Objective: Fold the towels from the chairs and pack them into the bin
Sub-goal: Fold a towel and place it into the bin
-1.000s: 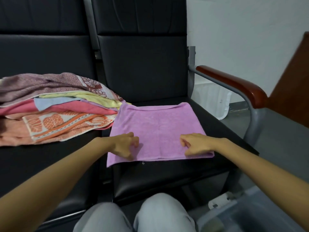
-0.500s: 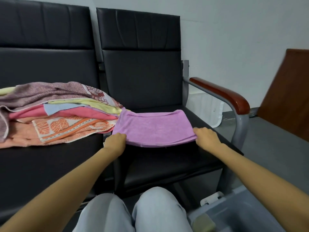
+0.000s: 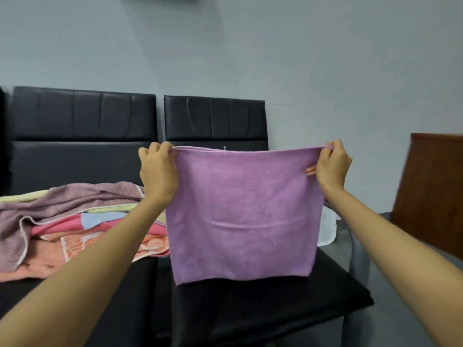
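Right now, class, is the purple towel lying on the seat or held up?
Held up: left hand and right hand pinch the top corners of the purple towel; it hangs straight down over the seat.

Soft, even indoor light, faint shadows; slight motion blur and wide-angle bending at edges.

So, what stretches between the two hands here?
The folded top edge of the purple terry towel, pinched by left hand and right hand, in the head view.
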